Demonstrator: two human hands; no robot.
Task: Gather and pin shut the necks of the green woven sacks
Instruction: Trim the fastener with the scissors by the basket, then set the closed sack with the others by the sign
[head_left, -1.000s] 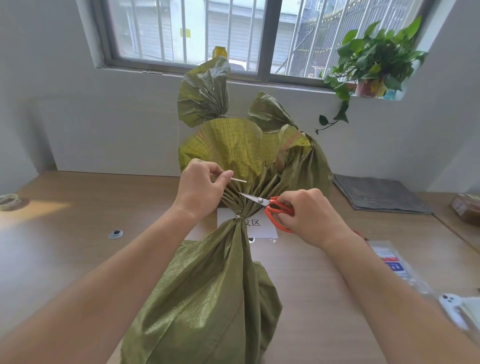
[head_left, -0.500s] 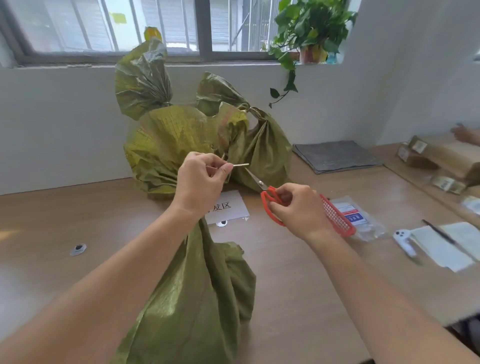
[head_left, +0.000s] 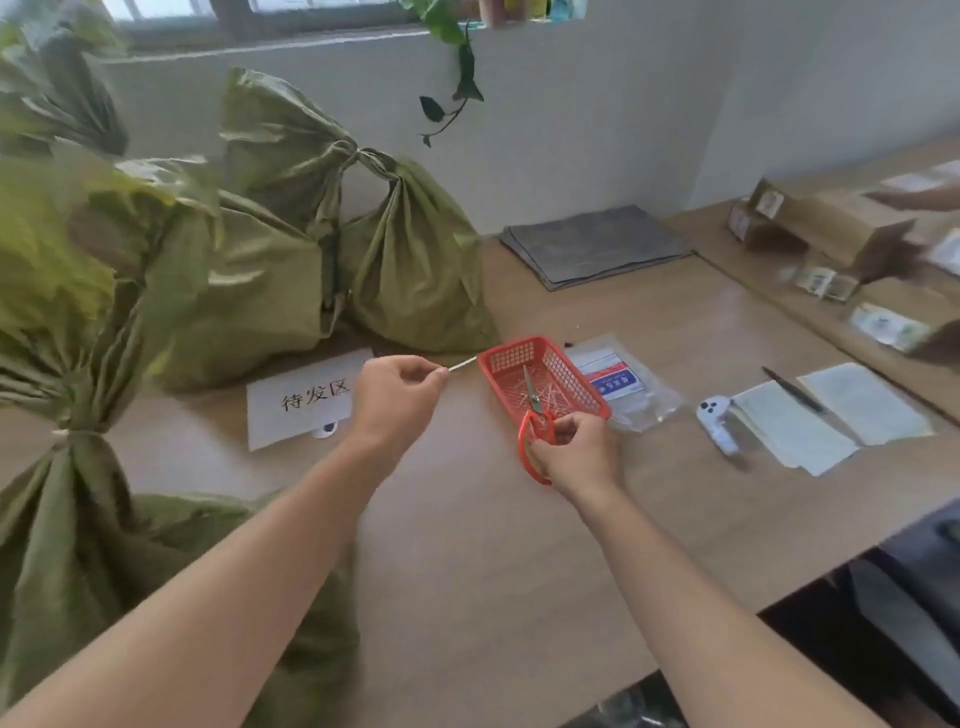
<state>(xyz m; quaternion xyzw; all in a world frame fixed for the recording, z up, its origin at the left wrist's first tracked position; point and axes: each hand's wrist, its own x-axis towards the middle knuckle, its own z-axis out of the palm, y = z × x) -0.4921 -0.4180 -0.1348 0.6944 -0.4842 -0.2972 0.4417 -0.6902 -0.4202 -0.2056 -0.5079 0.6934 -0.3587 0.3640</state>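
Note:
A green woven sack (head_left: 67, 525) lies at the near left, its neck (head_left: 78, 431) gathered and bound with a pale tie. More tied green sacks (head_left: 410, 260) stand behind it against the wall. My left hand (head_left: 395, 397) pinches a thin white strip (head_left: 462, 363) and holds it out toward a red mesh basket (head_left: 501, 358). My right hand (head_left: 571, 452) grips red-handled scissors (head_left: 535, 415), their blades pointing into the basket over several white strips.
A white paper sign (head_left: 301, 402) lies on the wooden table (head_left: 493, 545). Right of the basket are a clear plastic packet (head_left: 623, 384), a white device (head_left: 717, 421), papers with a pen (head_left: 810, 410), grey folded sheets (head_left: 592, 244) and cardboard boxes (head_left: 826, 223). A plant hangs above.
Both hands left the sack's neck and moved right to the red basket. The left still pinches the white strip. The view swung right and down.

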